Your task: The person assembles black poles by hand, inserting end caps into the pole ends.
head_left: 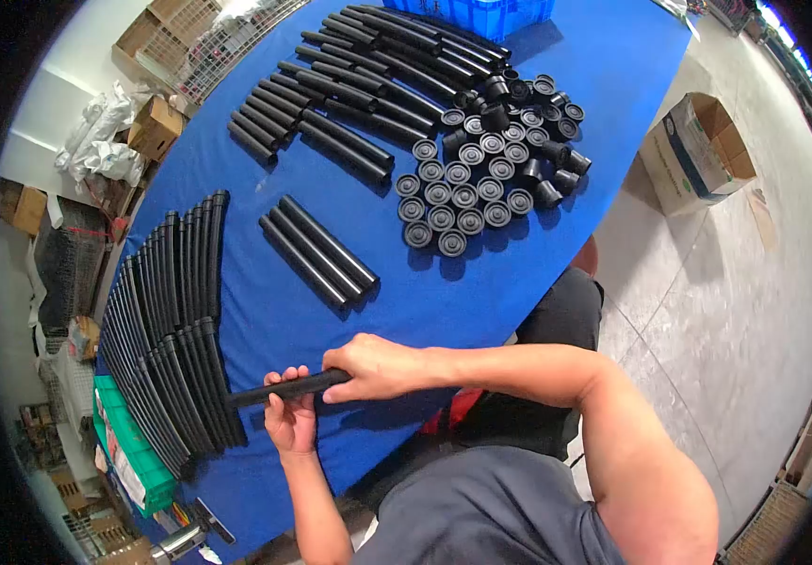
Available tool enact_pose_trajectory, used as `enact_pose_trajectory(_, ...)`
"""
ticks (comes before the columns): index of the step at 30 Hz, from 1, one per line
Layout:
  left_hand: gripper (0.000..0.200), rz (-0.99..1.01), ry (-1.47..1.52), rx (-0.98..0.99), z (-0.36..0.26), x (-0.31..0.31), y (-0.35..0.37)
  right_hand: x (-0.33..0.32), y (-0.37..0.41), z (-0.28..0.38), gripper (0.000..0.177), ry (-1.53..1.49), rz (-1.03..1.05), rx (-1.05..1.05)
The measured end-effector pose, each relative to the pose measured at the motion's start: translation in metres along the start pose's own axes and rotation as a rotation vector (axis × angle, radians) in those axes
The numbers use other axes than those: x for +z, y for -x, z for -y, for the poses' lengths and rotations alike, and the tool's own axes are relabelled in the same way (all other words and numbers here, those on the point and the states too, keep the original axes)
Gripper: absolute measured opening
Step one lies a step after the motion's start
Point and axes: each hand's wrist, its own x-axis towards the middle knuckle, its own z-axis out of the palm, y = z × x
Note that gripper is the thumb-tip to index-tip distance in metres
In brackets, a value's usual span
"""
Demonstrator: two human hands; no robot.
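A black tube (279, 388) lies across both my hands, close over the blue tablecloth. My left hand (290, 419) grips it near the middle, fingers and thumb around it. At its right end my right hand (368, 367) is wrapped over the tip, hiding whatever is there. The tube's left end reaches the rows of capped black tubes (175, 282) stacked at the left of the table. Beyond my hands lie a few loose tubes (321, 250) side by side. Farther right, many round black end caps (462, 196) are spread out, most facing up.
More black tubes (359, 85) are piled at the back, below a blue crate (481, 14). A green crate (133, 443) stands at the left edge. On the floor at right is an open cardboard box (698, 155). The blue table (462, 301) ends along its right edge.
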Motion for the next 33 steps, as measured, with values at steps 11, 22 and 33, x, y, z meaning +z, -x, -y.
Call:
enact_pose_trajectory(11,0.033,-0.025,0.021,0.005,0.002,0.004,-0.001,0.005,0.002,-0.002,0.029,-0.023,-0.141,-0.045)
enact_pose_trajectory(22,0.032,-0.059,0.003,0.011,0.001,0.008,-0.002,0.009,0.003,-0.003,0.031,0.037,-0.211,-0.106)
enact_pose_trajectory(33,0.031,-0.083,0.019,0.011,0.003,0.006,-0.001,0.015,0.007,0.004,0.033,0.216,-0.349,-0.183)
